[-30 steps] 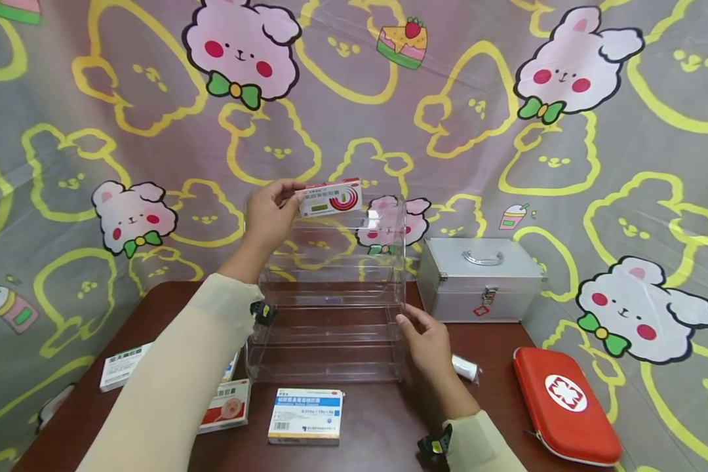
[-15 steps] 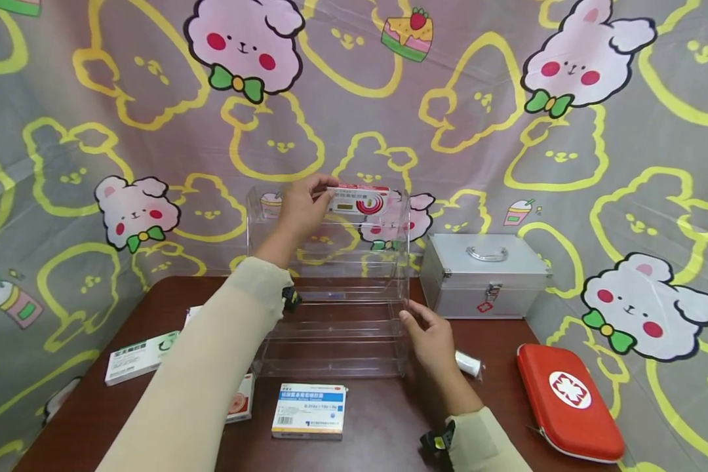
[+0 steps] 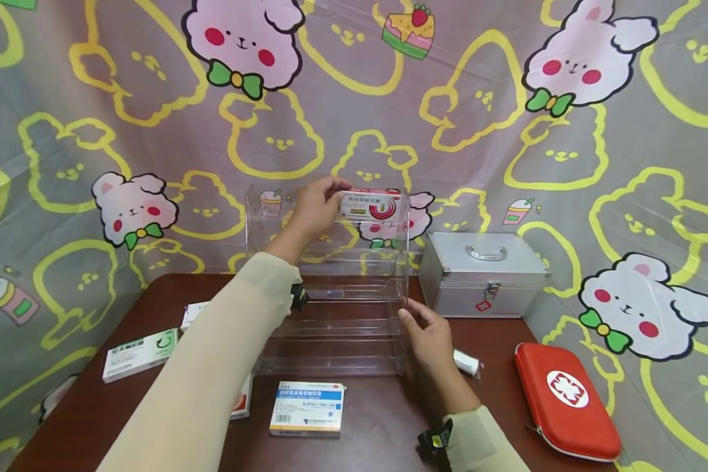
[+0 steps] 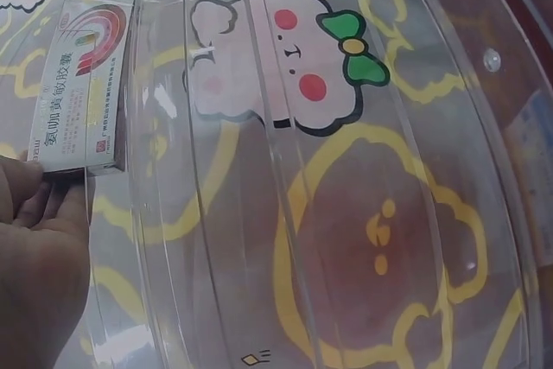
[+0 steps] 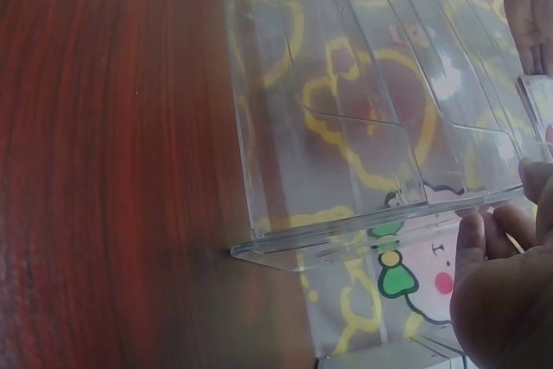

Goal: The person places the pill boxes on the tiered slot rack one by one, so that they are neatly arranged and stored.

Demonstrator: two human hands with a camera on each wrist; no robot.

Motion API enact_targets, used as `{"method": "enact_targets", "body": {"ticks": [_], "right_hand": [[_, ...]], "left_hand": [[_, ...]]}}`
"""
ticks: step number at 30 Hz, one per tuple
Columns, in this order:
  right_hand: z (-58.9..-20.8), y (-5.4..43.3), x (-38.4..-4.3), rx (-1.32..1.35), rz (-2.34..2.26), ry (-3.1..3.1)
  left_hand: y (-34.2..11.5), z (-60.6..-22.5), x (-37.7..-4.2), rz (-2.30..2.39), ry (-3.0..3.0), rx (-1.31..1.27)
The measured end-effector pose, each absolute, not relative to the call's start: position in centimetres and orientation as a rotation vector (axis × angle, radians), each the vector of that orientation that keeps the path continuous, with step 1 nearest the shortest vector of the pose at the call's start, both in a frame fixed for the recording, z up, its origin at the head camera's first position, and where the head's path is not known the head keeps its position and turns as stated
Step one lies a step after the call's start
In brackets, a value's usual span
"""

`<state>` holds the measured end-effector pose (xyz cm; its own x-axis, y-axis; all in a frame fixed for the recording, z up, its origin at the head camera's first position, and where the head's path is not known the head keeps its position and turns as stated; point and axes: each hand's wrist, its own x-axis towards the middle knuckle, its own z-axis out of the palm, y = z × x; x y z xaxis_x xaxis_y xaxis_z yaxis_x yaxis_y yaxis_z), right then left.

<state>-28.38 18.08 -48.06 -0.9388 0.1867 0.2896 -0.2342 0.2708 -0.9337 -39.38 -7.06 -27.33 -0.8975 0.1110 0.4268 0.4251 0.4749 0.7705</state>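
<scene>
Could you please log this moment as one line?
left hand: holds medicine box at top of clear rack | right hand: holds rack's right edge | red case: on table

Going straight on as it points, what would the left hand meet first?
Probably the clear rack's right side panel, with the box the left hand grips touching first; depth is unclear.

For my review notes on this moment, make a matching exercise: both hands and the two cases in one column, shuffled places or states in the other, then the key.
Column one
1. left hand
2. silver case
3. right hand
4. red case

Column two
A. lies flat, white emblem on top
B. at the side edge of the clear rack
C. holds the white-and-red box at the top tier
D. stands with its handle uppermost

Pairs: 1-C, 2-D, 3-B, 4-A
</scene>
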Motion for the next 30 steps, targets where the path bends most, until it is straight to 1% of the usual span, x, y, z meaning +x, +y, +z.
{"method": "enact_targets", "body": {"ticks": [10,15,19,23,30], "right_hand": [[-48.1,17.2,-28.5,0.029,1.689,-2.222],[-48.4,16.5,-28.4,0.026,1.67,-2.233],[-48.3,16.1,-28.4,0.057,1.654,-2.237],[-48.1,16.2,-28.4,0.066,1.659,-2.239],[-47.7,17.4,-28.3,0.02,1.681,-2.237]], "left_hand": [[-7.8,-27.2,-39.2,-1.375,-2.463,-0.475],[-10.4,-28.2,-38.2,-1.484,-2.342,-0.468],[-14.2,-29.4,-35.6,-1.494,-2.238,-0.461],[-18.5,-31.6,-31.7,-1.438,-2.239,-0.412],[-26.2,-38.7,-24.6,-1.083,-2.498,-0.159]]}}
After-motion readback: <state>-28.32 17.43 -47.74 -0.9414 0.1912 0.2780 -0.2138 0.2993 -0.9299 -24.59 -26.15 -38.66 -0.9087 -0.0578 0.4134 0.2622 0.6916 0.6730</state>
